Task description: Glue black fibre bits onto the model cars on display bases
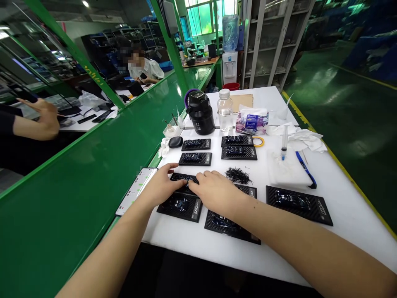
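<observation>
Both my hands rest on a black textured card (pixel 183 179) on the white table (pixel 341 198). My left hand (pixel 164 185) lies over its left part with the fingers curled down onto it. My right hand (pixel 214 189) presses its fingertips on the card's middle, fingers bent and together. What the fingertips pinch, if anything, is hidden. Several more black cards with glossy dark inserts lie around: one (pixel 180 205) just under my left hand, one (pixel 231 225) below my right wrist, one (pixel 299 204) to the right. A small heap of thin black strands (pixel 238 176) sits right of my right hand.
A phone (pixel 137 190) lies at the table's left edge. Behind are a black jar (pixel 201 112), a clear bottle (pixel 225 110), a tissue pack (pixel 252 121), a syringe (pixel 283 144), crumpled wipes (pixel 305 138) and yellow tape ring (pixel 258 141). A green conveyor (pixel 93 174) runs left; other people sit beyond it.
</observation>
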A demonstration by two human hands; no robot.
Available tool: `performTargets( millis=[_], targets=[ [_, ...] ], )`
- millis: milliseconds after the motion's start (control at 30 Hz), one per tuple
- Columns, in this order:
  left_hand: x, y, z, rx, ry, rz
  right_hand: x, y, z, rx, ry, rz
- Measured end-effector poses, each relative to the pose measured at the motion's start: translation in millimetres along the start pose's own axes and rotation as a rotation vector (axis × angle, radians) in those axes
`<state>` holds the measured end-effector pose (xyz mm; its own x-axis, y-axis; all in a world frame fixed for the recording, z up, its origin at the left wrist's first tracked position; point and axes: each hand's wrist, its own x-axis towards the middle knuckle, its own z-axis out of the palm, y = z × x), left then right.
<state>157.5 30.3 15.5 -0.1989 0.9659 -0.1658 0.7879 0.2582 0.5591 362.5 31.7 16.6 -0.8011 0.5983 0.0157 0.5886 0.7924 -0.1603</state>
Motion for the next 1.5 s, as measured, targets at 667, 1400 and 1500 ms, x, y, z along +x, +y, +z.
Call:
performTargets(
  millis=[667, 1400, 1500],
  targets=[
    [-19, 5, 21.7, 0.018, 0.181, 0.046, -5, 0, -1, -0.036, -0.032, -0.015],
    [-14, -11, -8.9, 0.149, -0.018, 0.249, -4, 3, -2, -0.01, -0.005, -0.025],
    [-14, -7, -26.6, 0.225, -0.139, 0.341, -6, 6, -3, 0.003, -0.016, -0.04]
  ],
)
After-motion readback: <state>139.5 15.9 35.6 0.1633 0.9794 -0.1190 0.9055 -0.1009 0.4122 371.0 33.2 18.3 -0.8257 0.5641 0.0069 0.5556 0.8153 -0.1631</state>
